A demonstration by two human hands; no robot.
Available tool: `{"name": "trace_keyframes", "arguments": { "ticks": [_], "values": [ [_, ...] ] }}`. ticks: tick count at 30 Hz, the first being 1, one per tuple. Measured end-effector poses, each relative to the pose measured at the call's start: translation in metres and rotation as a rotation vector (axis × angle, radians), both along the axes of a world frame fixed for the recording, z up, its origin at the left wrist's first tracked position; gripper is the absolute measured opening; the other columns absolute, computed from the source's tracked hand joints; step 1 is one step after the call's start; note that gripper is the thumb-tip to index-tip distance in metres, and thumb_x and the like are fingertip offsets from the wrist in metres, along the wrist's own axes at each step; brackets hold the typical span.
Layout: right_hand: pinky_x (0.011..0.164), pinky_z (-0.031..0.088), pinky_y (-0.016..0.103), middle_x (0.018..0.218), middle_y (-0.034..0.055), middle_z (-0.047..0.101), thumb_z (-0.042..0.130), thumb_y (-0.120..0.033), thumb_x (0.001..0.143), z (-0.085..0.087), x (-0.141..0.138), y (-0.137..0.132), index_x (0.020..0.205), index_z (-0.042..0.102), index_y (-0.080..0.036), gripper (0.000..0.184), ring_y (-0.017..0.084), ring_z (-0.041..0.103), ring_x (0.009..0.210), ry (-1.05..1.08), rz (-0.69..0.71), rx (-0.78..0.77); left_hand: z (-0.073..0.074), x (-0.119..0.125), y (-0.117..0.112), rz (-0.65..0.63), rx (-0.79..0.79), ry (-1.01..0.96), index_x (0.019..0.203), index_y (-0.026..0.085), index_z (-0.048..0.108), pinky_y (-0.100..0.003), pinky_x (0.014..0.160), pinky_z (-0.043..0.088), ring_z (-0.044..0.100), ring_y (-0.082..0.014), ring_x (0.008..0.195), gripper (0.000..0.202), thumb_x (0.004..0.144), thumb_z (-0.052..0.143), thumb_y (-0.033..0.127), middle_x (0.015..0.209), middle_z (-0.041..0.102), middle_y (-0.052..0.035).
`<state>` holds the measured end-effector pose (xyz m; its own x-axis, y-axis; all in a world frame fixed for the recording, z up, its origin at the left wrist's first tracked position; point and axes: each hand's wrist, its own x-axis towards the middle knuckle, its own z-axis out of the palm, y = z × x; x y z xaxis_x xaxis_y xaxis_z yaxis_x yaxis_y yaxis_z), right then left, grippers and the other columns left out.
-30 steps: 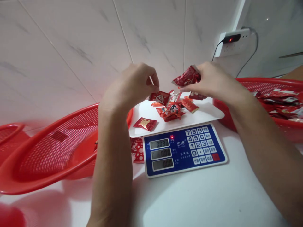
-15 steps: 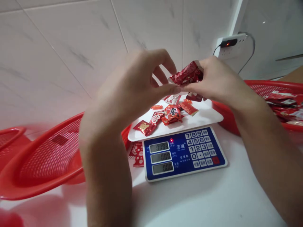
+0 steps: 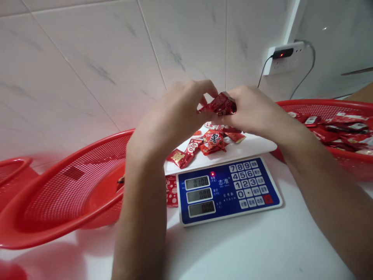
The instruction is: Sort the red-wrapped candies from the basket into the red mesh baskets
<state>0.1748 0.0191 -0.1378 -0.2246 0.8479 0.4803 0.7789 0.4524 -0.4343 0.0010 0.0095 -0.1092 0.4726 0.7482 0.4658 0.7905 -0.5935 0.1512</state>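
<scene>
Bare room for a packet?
Free: white counter in front of the blue digital scale, and the right end of the white scale tray. Crowded: the tray's middle, heaped with red foil candies; the red mesh basket at right; above the tray, where left hand and right hand hold a red foil packet.
</scene>
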Motion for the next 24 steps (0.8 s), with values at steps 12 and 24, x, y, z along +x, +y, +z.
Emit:
{"name": "trace_keyframes", "arguments": {
  "ticks": [12, 24],
  "values": [
    [0.06, 0.041, 0.027, 0.071, -0.0003, 0.066, 0.075, -0.018, 0.076, 0.016, 0.005, -0.025, 0.085, 0.072, -0.019, 0.01, 0.016, 0.061, 0.068, 0.087, 0.037, 0.043, 0.009, 0.005, -0.029, -0.002, 0.099, -0.108, 0.109, 0.031, 0.069, -0.032, 0.075, 0.054, 0.069, -0.0223, 0.093, 0.025, 0.088, 0.063, 0.02, 0.104, 0.074, -0.0012],
    [0.055, 0.042, 0.026, 0.066, 0.003, 0.066, 0.066, -0.018, 0.082, 0.008, 0.029, -0.004, 0.088, 0.078, -0.017, 0.013, 0.014, 0.059, 0.058, 0.081, -0.083, 0.005, -0.008, -0.015, 0.012, 0.227, -0.1, 0.093, 0.087, 0.02, 0.07, -0.031, 0.065, 0.046, 0.064, -0.0192, 0.073, 0.01, 0.082, 0.062, 0.017, 0.084, 0.073, -0.0062]
  ]
}}
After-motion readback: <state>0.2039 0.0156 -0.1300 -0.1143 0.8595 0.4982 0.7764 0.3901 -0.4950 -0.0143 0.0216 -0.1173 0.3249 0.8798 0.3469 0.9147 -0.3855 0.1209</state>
